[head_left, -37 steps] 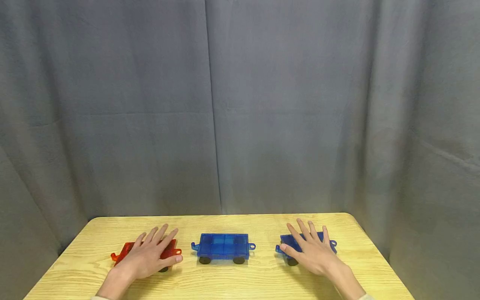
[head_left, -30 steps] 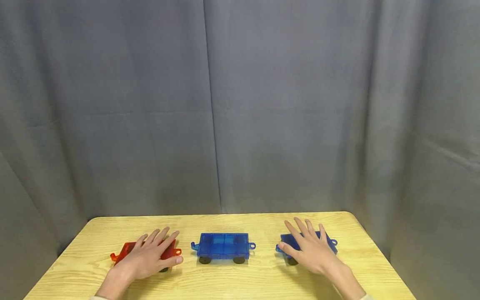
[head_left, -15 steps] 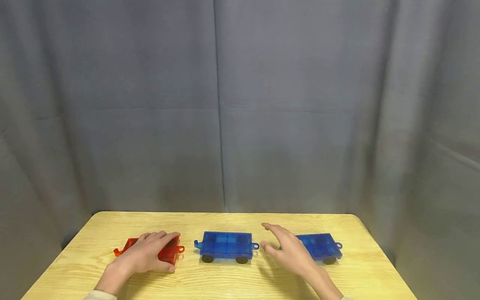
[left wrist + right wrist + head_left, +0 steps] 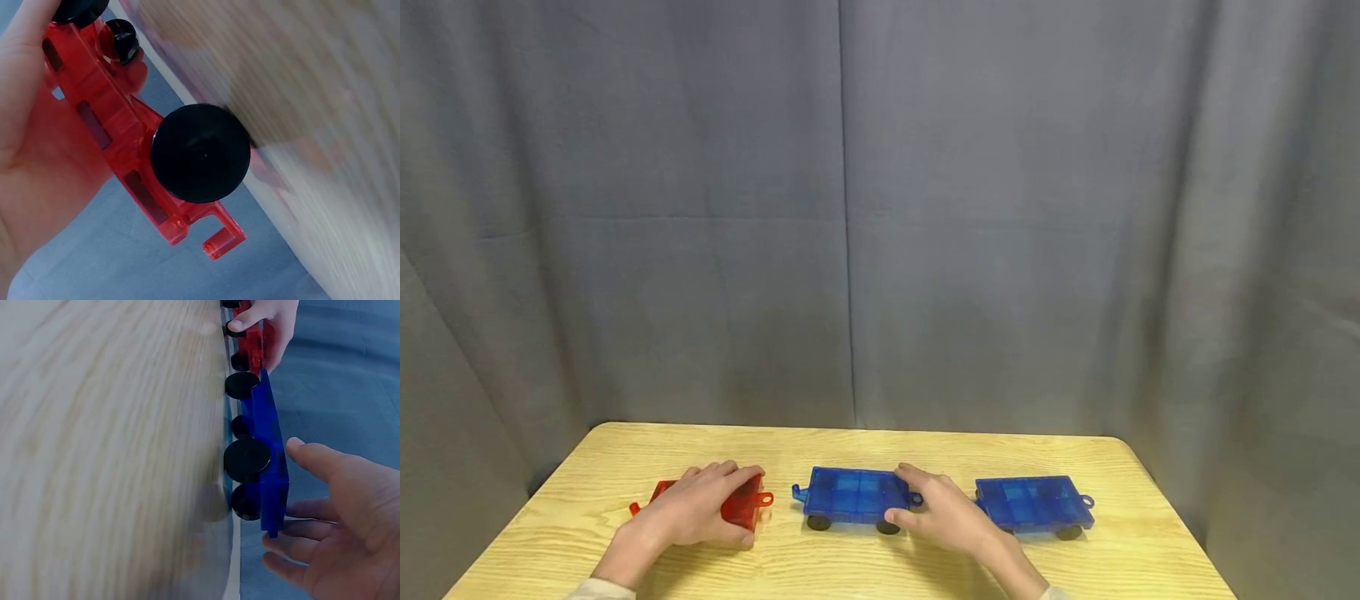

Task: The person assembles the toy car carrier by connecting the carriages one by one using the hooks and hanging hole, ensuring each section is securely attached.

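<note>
A see-through red toy wagon (image 4: pixel 745 505) with black wheels stands at the left of the table. My left hand (image 4: pixel 694 510) grips it from above, thumb on the near side and fingers at the far side, hiding much of its top. In the left wrist view the red wagon's hook and wheels show under the palm. A blue toy wagon (image 4: pixel 852 496) stands in the middle. Around its right end my right hand (image 4: pixel 951 518) is spread, thumb near and fingers far. The right wrist view shows that thumb apart from the blue wagon.
Another blue toy wagon (image 4: pixel 1037 502), slightly turned, stands to the right, its left end partly behind the right hand. Each wagon has a hook on the left and a ring on the right. Grey curtains (image 4: pixel 700 250) surround the wooden table (image 4: pixel 790 571).
My right hand has left the right blue wagon and moved left to the middle one. My left hand, earlier lying flat with spread fingers, now curls round the red wagon. The view shifted slightly.
</note>
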`<action>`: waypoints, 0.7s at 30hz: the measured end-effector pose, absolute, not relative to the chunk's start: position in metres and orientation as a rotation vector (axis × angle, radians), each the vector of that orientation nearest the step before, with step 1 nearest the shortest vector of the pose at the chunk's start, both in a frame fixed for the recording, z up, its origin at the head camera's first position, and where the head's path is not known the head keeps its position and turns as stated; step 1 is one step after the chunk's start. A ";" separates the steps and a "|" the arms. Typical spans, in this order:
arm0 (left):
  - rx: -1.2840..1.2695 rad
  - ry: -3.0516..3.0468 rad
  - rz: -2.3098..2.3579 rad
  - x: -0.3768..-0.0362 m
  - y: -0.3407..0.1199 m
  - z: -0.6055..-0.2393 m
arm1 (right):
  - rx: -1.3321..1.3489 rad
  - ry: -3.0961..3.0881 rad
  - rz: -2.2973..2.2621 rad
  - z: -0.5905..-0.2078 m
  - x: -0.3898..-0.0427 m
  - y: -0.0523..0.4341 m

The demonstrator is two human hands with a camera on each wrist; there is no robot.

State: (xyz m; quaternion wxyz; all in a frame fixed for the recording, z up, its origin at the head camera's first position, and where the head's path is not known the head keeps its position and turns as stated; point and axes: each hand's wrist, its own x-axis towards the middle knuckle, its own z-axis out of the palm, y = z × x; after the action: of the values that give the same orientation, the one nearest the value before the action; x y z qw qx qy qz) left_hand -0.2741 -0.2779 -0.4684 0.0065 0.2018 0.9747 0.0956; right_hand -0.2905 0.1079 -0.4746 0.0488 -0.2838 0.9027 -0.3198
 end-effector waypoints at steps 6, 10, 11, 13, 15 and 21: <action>0.644 3.098 0.276 -0.276 -0.277 -0.465 | -0.865 2.752 -1.019 -0.478 -0.294 0.109; 0.662 3.103 0.278 -0.277 -0.276 -0.464 | -0.845 2.752 -1.030 -0.479 -0.295 0.109; 0.663 3.105 0.277 -0.278 -0.275 -0.465 | -0.836 2.747 -1.034 -0.480 -0.295 0.108; 0.671 3.107 0.283 -0.278 -0.274 -0.464 | -0.836 2.740 -1.038 -0.480 -0.295 0.108; 0.690 3.112 0.294 -0.278 -0.272 -0.464 | -0.839 2.727 -1.050 -0.481 -0.296 0.107; 0.683 3.116 0.346 -0.281 -0.264 -0.464 | -0.866 2.670 -1.108 -0.484 -0.298 0.107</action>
State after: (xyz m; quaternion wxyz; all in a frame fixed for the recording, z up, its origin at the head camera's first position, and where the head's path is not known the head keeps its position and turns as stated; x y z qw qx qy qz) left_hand -0.2806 -0.2644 -0.4643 -0.0334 0.2127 0.9706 0.1079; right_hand -0.2982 0.1072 -0.4841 0.0618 -0.2865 0.8830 -0.3665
